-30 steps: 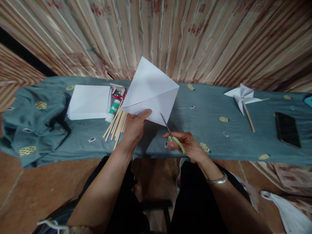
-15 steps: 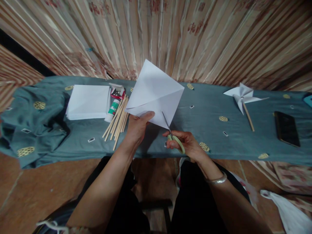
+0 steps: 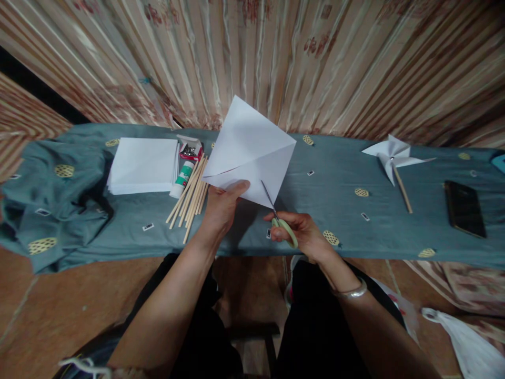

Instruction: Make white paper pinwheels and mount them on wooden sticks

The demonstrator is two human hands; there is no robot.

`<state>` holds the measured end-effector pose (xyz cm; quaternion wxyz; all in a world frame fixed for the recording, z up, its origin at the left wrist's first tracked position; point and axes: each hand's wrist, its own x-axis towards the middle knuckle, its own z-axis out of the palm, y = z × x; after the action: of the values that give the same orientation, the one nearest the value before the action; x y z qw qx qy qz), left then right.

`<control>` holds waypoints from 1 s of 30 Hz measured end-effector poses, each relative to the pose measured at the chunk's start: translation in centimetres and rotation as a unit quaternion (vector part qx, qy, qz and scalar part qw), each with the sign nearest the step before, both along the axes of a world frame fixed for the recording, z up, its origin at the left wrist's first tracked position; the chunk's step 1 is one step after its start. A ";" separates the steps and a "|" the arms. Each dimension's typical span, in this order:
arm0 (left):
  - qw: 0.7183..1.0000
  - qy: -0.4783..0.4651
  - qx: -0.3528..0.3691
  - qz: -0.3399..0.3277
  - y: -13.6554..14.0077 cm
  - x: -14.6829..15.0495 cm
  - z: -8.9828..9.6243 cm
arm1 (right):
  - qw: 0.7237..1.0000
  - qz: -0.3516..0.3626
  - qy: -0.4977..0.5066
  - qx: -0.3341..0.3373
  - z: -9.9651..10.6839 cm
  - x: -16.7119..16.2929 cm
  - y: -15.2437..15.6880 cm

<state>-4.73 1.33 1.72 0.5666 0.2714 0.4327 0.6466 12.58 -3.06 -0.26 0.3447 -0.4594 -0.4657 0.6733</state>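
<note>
A square sheet of white paper [image 3: 250, 139], creased along a diagonal and with a slit from its left corner, is held up above the table. My left hand [image 3: 223, 208] pinches its lower edge, thumb on top and fingers hidden underneath. In my right hand [image 3: 302, 234] is a pair of scissors [image 3: 284, 229] with light green handles, my fingers through the loops. Its blades lie over the paper's lower right part, entering from the bottom corner. Whether the blades are fully closed is hard to see.
Left on the cloth-covered table [image 3: 130, 245] are a paper stack [image 3: 144, 164], a glue stick [image 3: 182, 179], several wooden sticks [image 3: 191, 197] and a small box of metal pins [image 3: 190, 149]. At the right lie a white paper pinwheel [image 3: 394, 155] and a phone [image 3: 464, 209]. A curtain [image 3: 252, 58] hangs behind.
The paper has shifted very slightly to the left. Hands and scissors hold almost the same pose, with the scissors still at the paper's bottom corner.
</note>
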 end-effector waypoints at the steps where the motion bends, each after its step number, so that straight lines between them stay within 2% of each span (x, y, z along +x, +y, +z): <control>1: 1.000 0.000 -0.001 -0.001 0.0 0.0 0.0 | 1.000 0.001 0.002 0.001 -0.1 0.0 0.0; 7: 1.000 0.001 -0.009 0.011 0.0 -0.1 0.0 | 1.000 0.010 -0.002 0.002 -0.3 0.1 0.0; 14: 1.000 0.001 0.001 -0.026 -0.3 0.3 -0.4 | 1.000 0.002 0.004 0.006 -0.2 0.0 0.1; 20: 0.999 0.013 -0.009 -0.030 -0.3 0.5 -0.7 | 1.000 0.001 -0.002 0.005 -0.1 -0.1 0.2; 30: 1.000 0.008 -0.009 -0.020 -0.3 0.5 -0.4 | 0.999 -0.025 0.015 -0.027 0.0 -0.4 0.2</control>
<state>-4.23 1.05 1.33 0.5783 0.2796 0.4376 0.6292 12.17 -2.84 -0.22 0.3558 -0.4698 -0.4306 0.6836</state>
